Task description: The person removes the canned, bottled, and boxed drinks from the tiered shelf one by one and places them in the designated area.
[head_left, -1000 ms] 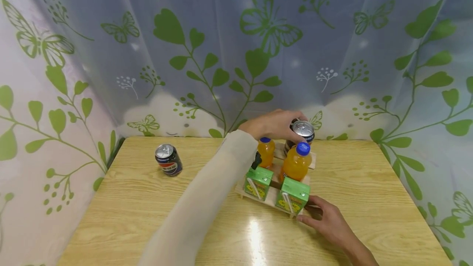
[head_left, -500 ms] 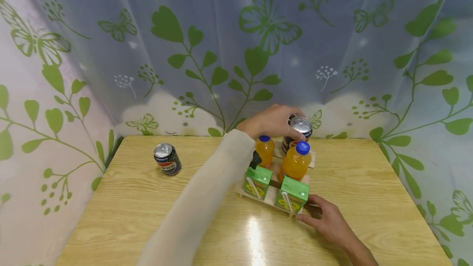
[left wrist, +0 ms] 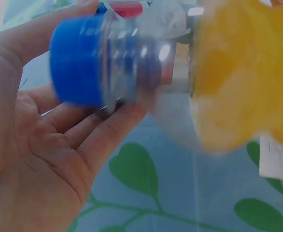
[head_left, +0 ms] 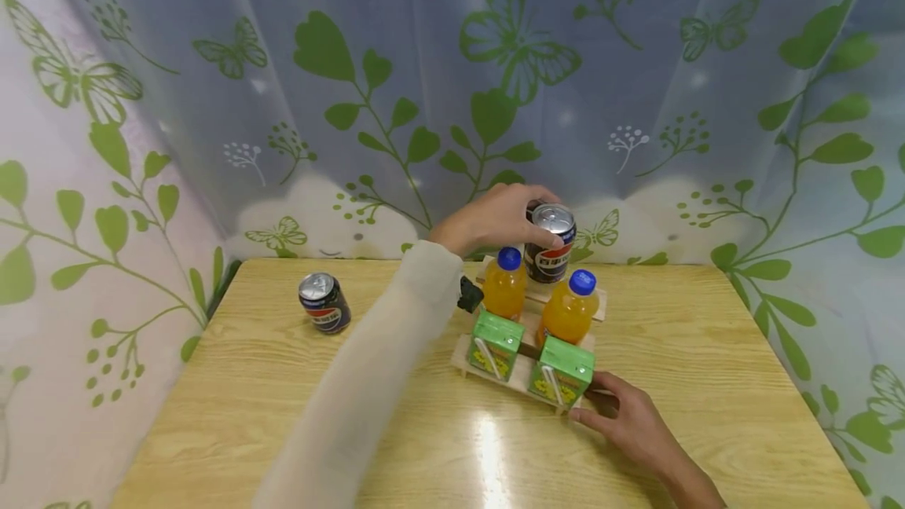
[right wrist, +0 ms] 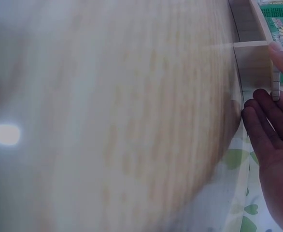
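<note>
Left hand [head_left: 500, 217] grips a can [head_left: 553, 258] on or just above the back of the rack [head_left: 599, 306], behind two bottles [head_left: 503, 291]; right hand [head_left: 631, 422] pinches its front corner. Best lowered upright, rack steady.

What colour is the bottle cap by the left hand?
The cap is blue, showing largest in the left wrist view.

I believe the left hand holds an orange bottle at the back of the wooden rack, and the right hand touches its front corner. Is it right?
Not entirely: the head view shows the left hand holding a dark soda can instead. The rest about the rack and the right hand is correct.
</note>
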### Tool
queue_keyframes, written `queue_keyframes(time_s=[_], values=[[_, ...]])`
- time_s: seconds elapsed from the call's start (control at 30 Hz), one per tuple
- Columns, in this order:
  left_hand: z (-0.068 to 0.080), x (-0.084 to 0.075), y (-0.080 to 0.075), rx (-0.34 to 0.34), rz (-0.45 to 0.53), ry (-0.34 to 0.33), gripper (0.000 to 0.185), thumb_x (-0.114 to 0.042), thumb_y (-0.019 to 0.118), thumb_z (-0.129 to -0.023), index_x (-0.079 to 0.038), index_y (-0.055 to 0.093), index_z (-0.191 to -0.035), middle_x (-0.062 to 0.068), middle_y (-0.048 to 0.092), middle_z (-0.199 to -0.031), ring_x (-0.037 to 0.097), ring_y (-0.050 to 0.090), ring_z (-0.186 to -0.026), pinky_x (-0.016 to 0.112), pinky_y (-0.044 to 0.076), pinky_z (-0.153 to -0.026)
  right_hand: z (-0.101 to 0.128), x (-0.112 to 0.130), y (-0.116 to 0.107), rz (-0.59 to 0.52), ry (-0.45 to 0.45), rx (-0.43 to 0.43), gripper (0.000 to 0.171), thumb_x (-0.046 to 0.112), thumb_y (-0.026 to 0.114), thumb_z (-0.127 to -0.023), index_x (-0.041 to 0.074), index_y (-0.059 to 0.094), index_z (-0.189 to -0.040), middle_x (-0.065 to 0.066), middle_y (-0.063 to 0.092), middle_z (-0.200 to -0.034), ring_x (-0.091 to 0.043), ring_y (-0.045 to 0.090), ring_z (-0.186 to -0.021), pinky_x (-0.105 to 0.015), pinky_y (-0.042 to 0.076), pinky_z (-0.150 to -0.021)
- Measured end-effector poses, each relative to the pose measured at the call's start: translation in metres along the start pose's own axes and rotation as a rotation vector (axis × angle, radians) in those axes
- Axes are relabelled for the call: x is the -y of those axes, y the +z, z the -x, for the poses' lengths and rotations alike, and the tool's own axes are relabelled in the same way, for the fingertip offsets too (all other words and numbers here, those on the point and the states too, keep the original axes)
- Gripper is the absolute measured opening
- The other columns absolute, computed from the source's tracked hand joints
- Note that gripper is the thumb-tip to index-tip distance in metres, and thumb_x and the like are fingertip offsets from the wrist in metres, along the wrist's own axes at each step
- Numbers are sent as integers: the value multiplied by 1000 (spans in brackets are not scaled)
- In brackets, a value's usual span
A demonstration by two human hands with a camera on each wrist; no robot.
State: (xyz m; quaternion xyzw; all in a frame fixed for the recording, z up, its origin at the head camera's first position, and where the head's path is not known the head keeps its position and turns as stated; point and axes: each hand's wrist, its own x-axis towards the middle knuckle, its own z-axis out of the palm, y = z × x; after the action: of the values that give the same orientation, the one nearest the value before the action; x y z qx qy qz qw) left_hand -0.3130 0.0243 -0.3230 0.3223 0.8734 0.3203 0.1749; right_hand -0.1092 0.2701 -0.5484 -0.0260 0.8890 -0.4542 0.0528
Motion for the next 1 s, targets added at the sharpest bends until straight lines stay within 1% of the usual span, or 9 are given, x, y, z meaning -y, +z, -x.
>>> queue_keyframes(time_s=[0.1, 0.23, 0.33, 0.4, 0.5, 0.63, 0.83, 1.0], values=[[6, 6, -5, -19, 13, -4, 61, -41, 80, -101, -24, 58, -156, -1, 67, -145, 14, 68, -120, 35, 60, -101, 1, 0, 0, 1, 4, 2, 64, 30, 91, -91, -4, 66, -140, -23, 73, -136, -38, 75, -121, -40, 65, -99], [15, 18, -14, -60, -11, -6, 61, -41, 81, -100, -23, 60, -155, 0, 68, -146, 16, 67, -124, 39, 57, -107, 1, 1, 0, -14, 18, 14, 64, 29, 91, -92, -4, 65, -141, -23, 72, -137, -37, 75, -122, -41, 65, -100], [23, 26, -22, -80, -6, -13, 62, -40, 81, -100, -21, 60, -155, 1, 68, -146, 17, 66, -127, 41, 56, -110, 0, 1, 1, -20, 16, 16, 63, 28, 91, -92, -4, 65, -141, -23, 72, -136, -37, 75, -122, -42, 65, -99], [29, 31, -28, -87, 9, -29, 62, -40, 81, -100, -21, 60, -155, 1, 68, -145, 18, 66, -126, 41, 56, -109, 0, 1, 0, -19, 17, 15, 63, 27, 91, -92, -4, 65, -140, -23, 73, -136, -37, 75, -121, -42, 65, -99], [36, 40, -35, -96, 5, -39, 63, -40, 81, -100, -20, 59, -156, 2, 68, -145, 19, 66, -124, 41, 57, -107, 1, 2, -1, -18, 18, 18, 63, 27, 90, -92, -4, 65, -141, -23, 72, -135, -38, 75, -121, -42, 65, -99], [46, 53, -44, -99, 7, -51, 64, -38, 81, -100, -18, 58, -156, 5, 67, -147, 22, 66, -128, 43, 57, -108, 0, 2, -1, -1, 19, 15, 63, 29, 90, -92, -4, 65, -141, -23, 73, -135, -37, 75, -121, -42, 65, -100], [64, 73, -50, -100, 34, -97, 64, -36, 82, -99, -16, 58, -156, 8, 66, -149, 27, 64, -135, 49, 55, -113, 0, 1, -1, -1, 9, 17, 62, 29, 90, -92, -3, 66, -140, -22, 73, -135, -36, 75, -121, -43, 64, -101], [77, 91, -52, -112, 51, -138, 63, -36, 82, -99, -18, 60, -155, 9, 66, -150, 29, 64, -135, 51, 55, -113, 1, 1, 0, -9, 27, 22, 63, 28, 91, -92, -3, 66, -140, -23, 73, -135, -37, 76, -120, -43, 65, -99]])
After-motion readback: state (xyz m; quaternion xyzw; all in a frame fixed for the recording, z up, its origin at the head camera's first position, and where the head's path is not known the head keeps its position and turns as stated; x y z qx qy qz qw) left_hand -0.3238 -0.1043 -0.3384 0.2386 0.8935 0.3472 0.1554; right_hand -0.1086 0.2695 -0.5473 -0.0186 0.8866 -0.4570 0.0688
